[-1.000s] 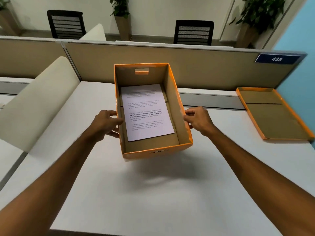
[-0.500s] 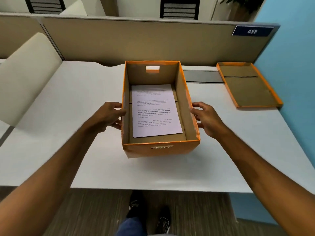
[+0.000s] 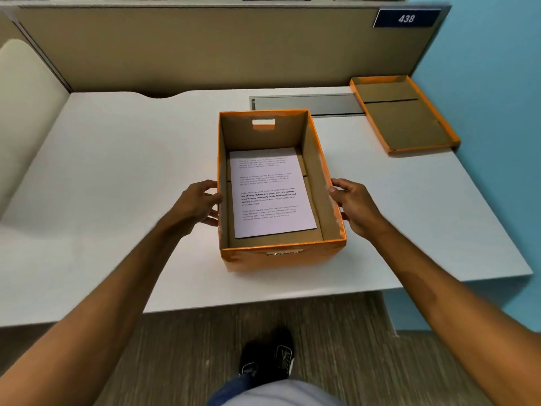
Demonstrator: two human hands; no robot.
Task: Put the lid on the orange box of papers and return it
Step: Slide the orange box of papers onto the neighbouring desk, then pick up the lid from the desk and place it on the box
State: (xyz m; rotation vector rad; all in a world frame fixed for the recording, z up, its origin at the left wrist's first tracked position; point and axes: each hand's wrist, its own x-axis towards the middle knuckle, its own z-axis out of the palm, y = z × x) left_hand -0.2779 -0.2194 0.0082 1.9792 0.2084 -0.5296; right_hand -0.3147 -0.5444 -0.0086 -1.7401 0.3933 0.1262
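The open orange box (image 3: 281, 256) stands on the white desk (image 3: 117, 171), close to its front edge. A stack of printed papers (image 3: 269, 194) lies flat inside it. My left hand (image 3: 196, 205) presses the box's left wall, thumb at the rim. On the opposite wall my right hand (image 3: 354, 206) grips the same way. The orange lid (image 3: 404, 118) lies upside down at the desk's far right corner, apart from the box and from both hands.
A beige partition (image 3: 205, 48) with a "438" sign (image 3: 406, 18) closes the desk's far side. A blue wall (image 3: 491, 142) runs along the right. A cream side panel (image 3: 26, 112) stands at the left. A grey cable cover (image 3: 307, 105) sits behind the box. My shoes (image 3: 268, 361) show below.
The box, held above the desk a second ago, has come down and toward me and now rests on the desk. My view has tilted downward. Both hands stay on its sides.
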